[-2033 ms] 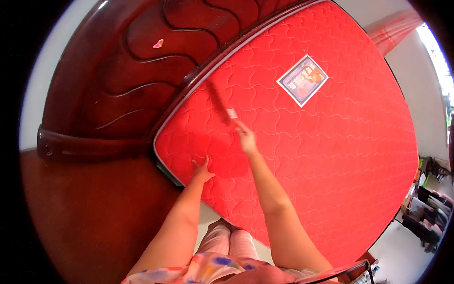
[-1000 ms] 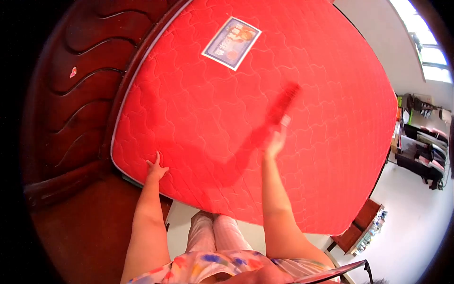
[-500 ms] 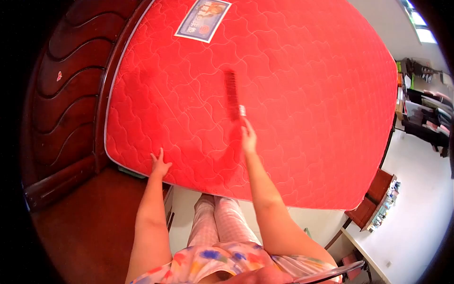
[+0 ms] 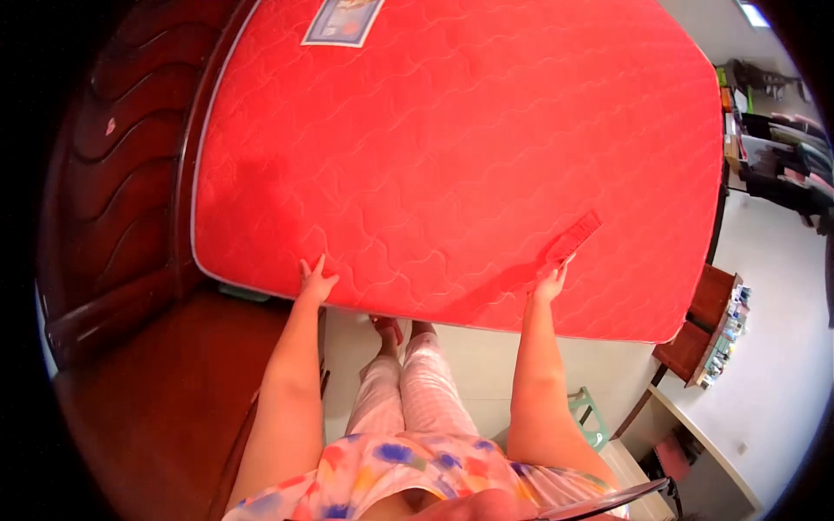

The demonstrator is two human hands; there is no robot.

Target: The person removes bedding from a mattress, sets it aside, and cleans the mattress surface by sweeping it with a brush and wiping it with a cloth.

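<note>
A red quilted mattress (image 4: 434, 174) fills most of the view. My right hand (image 4: 549, 284) grips the handle of a long red bed brush (image 4: 577, 236), over the near right part of the mattress. Its head points away and to the right; whether the bristles touch the fabric I cannot tell. My left hand (image 4: 319, 283) rests at the mattress's near edge on the left, fingers spread and holding nothing. A label sheet with a printed border (image 4: 342, 22) lies on the mattress at the top.
On the left stands a dark carved wooden headboard (image 4: 130, 174), with a brown wooden surface (image 4: 165, 391) below it. A green stool (image 4: 589, 418) stands lower right, near a small cabinet with bottles (image 4: 717, 334). Clothes (image 4: 786, 165) hang at the far right.
My right hand has swept the brush from the middle of the mattress to the right and nearer to me. My left hand stays at the edge. The view has shifted somewhat.
</note>
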